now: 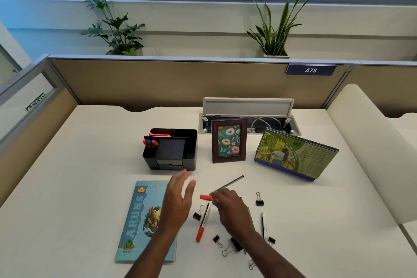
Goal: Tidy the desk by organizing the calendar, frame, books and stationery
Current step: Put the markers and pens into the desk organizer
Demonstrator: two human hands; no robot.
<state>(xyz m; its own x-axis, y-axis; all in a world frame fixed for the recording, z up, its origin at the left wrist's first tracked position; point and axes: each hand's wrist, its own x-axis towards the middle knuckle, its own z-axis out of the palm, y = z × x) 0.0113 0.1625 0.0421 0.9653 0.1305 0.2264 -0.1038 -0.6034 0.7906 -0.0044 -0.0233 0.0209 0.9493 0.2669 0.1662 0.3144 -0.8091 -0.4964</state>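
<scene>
While gripping a red-capped marker (205, 197) and grey pencil (232, 182), right hand (230, 207) over white cubicle desk (79, 187); left hand (178, 198) open above book (140, 221); frame (228, 140), calendar (295, 156) upright behind

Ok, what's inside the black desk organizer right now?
The black desk organizer holds red and blue markers in its left compartment and pink-orange sticky notes at the back. The right compartments look empty, though their floors are shadowed. The drawer contents are hidden.
</scene>
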